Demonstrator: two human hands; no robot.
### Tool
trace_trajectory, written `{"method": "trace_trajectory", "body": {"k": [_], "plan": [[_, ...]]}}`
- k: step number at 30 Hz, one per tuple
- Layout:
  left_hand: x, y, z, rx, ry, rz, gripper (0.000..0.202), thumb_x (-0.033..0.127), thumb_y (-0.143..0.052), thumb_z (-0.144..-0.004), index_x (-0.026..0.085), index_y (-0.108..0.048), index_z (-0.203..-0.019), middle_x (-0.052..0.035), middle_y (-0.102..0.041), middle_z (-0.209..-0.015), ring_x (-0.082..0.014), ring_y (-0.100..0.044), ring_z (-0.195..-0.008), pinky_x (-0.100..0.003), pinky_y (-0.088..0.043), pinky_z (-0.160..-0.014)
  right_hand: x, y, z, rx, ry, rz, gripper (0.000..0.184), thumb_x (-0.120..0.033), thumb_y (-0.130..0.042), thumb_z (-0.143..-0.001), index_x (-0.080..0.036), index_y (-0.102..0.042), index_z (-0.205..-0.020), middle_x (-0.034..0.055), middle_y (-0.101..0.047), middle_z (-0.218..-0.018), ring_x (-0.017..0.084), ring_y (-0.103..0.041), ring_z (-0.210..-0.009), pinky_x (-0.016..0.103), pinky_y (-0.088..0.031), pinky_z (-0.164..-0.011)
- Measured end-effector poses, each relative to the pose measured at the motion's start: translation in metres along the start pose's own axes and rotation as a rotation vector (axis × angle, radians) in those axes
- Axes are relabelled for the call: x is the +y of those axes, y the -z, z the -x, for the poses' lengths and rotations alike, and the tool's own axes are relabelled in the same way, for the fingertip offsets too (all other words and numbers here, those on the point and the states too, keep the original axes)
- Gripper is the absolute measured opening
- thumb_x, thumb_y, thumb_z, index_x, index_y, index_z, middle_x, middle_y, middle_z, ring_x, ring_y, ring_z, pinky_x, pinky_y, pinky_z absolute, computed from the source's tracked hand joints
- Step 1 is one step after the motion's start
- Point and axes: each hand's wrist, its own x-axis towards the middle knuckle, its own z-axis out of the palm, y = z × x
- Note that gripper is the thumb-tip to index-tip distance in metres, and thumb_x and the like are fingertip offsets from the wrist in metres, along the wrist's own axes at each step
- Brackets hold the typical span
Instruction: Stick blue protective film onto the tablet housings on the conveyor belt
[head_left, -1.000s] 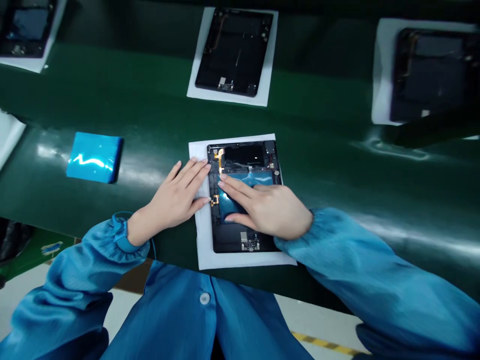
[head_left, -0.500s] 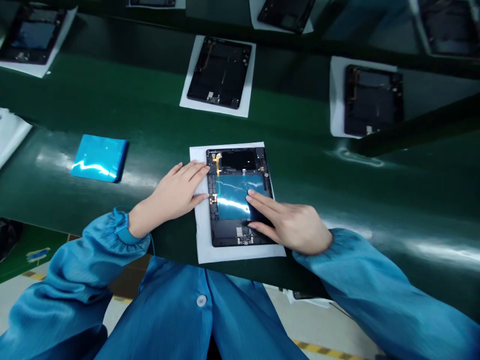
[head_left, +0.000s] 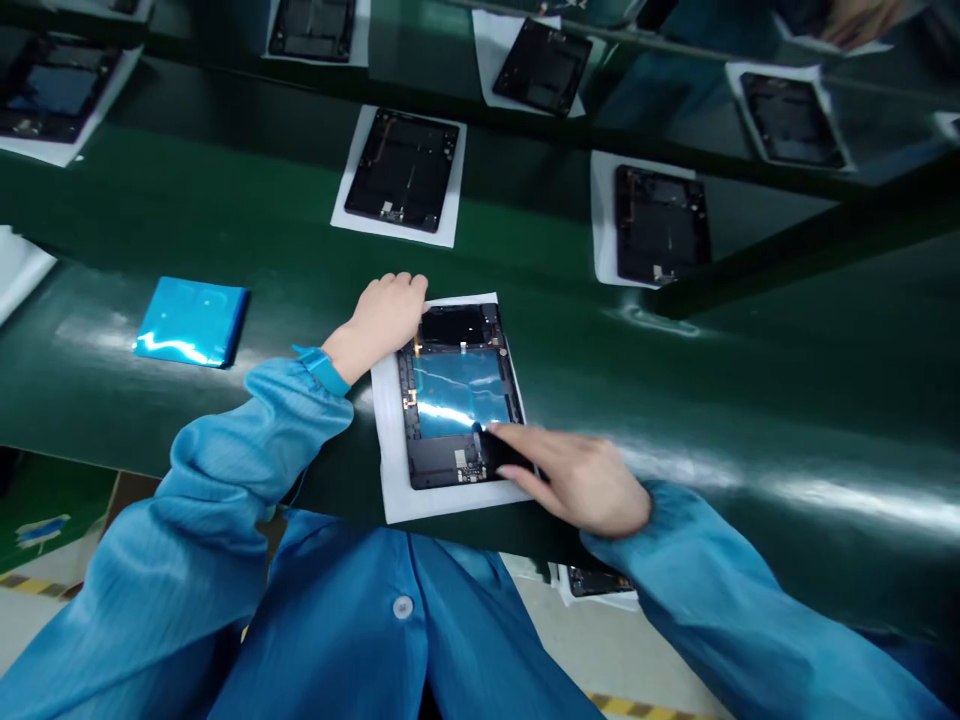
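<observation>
Your right hand (head_left: 589,480) is loose, thumb and fingers parted with nothing grasped, its fingertips over the lower right part of the open tablet body (head_left: 439,462). Your left hand (head_left: 386,312) curls at that body's top left corner; you hide its fingertips, so I cannot tell whether it pinches the edge. Between your hands, the shiny blue panel (head_left: 459,388) lies in the middle of the black body, which rests on a white sheet (head_left: 390,440) at the near edge of the green table (head_left: 300,240). To your left sits a glossy blue block (head_left: 187,322). Farther off, one black tablet body (head_left: 405,172) lies on its own sheet straight ahead, and another (head_left: 660,228) to the right.
</observation>
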Motion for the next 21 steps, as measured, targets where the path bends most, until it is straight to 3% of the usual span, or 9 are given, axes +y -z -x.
{"method": "trace_trajectory", "body": {"k": [3, 5, 8, 11, 13, 15, 17, 19, 21], "plan": [[-0.003, 0.013, 0.005, -0.010, -0.056, -0.001, 0.028, 0.020, -0.046, -0.113, 0.010, -0.069, -0.124, -0.0178, -0.071, -0.122, -0.0301, -0.070, -0.114, -0.039, -0.051, -0.094, 0.019, -0.007, -0.016, 0.229, -0.341, -0.141, 0.050, -0.052, -0.060, -0.108, -0.022, -0.073, -0.145, 0.0154, -0.080, -0.133, 0.019, -0.076, -0.067, 0.039, -0.067, -0.072], [-0.001, 0.027, 0.015, 0.009, -0.071, -0.021, 0.028, 0.021, -0.044, -0.114, 0.013, -0.069, -0.123, -0.0141, -0.071, -0.119, -0.0260, -0.072, -0.104, -0.034, -0.050, -0.084, 0.031, -0.011, -0.031, 0.308, -0.479, -0.280, 0.060, -0.063, -0.071, -0.099, -0.018, -0.076, -0.138, 0.0165, -0.080, -0.124, 0.014, -0.064, -0.052, 0.036, -0.062, -0.060], [0.000, 0.050, 0.029, 0.066, -0.077, -0.011, 0.030, 0.023, -0.039, -0.116, 0.016, -0.067, -0.122, -0.0090, -0.072, -0.109, -0.0214, -0.070, -0.086, -0.032, -0.047, -0.072, 0.042, -0.014, -0.049, 0.182, -0.480, -0.627, 0.054, -0.069, -0.076, -0.092, -0.018, -0.081, -0.106, 0.0036, -0.075, -0.079, 0.013, -0.056, -0.050, 0.029, -0.053, -0.051], [-0.014, 0.068, 0.025, 0.193, -0.074, 0.140, 0.028, 0.027, -0.041, -0.116, 0.018, -0.067, -0.118, -0.0071, -0.074, -0.106, -0.0213, -0.071, -0.090, -0.033, -0.050, -0.079, 0.051, -0.017, -0.070, 0.126, -0.502, -0.910, 0.053, -0.070, -0.077, -0.091, -0.019, -0.074, -0.079, -0.0045, -0.053, -0.053, 0.012, -0.047, -0.047, 0.024, -0.039, -0.044], [-0.034, 0.075, 0.008, 0.290, 0.088, 0.250, 0.025, 0.033, -0.046, -0.116, 0.020, -0.067, -0.121, -0.0076, -0.076, -0.113, -0.0218, -0.072, -0.102, -0.032, -0.053, -0.090, 0.065, -0.018, -0.095, 0.245, -0.553, -0.953, 0.057, -0.074, -0.080, -0.087, -0.019, -0.068, -0.074, -0.0067, -0.046, -0.050, 0.010, -0.041, -0.045, 0.024, -0.033, -0.042], [-0.058, 0.075, -0.016, 0.356, 0.387, 0.290, 0.028, 0.037, -0.049, -0.115, 0.018, -0.066, -0.126, -0.0120, -0.076, -0.125, -0.0249, -0.071, -0.117, -0.034, -0.053, -0.102, 0.090, -0.015, -0.131, 0.374, -0.603, -0.913, 0.059, -0.075, -0.077, -0.088, -0.020, -0.063, -0.074, -0.0090, -0.039, -0.050, 0.009, -0.035, -0.044, 0.023, -0.029, -0.041], [-0.079, 0.069, -0.041, 0.384, 0.609, 0.266, 0.033, 0.034, -0.052, -0.113, 0.009, -0.064, -0.132, -0.0238, -0.071, -0.137, -0.0337, -0.066, -0.132, -0.043, -0.052, -0.111, 0.121, -0.007, -0.174, 0.477, -0.660, -0.847, 0.056, -0.069, -0.070, -0.099, -0.019, -0.059, -0.075, -0.0094, -0.036, -0.052, 0.008, -0.035, -0.045, 0.022, -0.030, -0.043], [-0.092, 0.060, -0.063, 0.403, 0.732, 0.246, 0.039, 0.033, -0.059, -0.110, 0.003, -0.063, -0.136, -0.0305, -0.065, -0.144, -0.0398, -0.062, -0.139, -0.052, -0.052, -0.115, 0.154, 0.006, -0.215, 0.550, -0.714, -0.764, 0.045, -0.057, -0.067, -0.106, -0.016, -0.066, -0.087, -0.0054, -0.053, -0.065, 0.009, -0.048, -0.053, 0.022, -0.043, -0.050], [-0.100, 0.050, -0.078, 0.426, 0.813, 0.244, 0.044, 0.037, -0.068, -0.107, 0.008, -0.064, -0.140, -0.0240, -0.064, -0.147, -0.0369, -0.064, -0.136, -0.056, -0.056, -0.114, 0.179, 0.019, -0.250, 0.588, -0.739, -0.676, 0.034, -0.049, -0.069, -0.107, -0.014, -0.071, -0.110, 0.0019, -0.070, -0.093, 0.013, -0.066, -0.074, 0.028, -0.059, -0.067]]}}
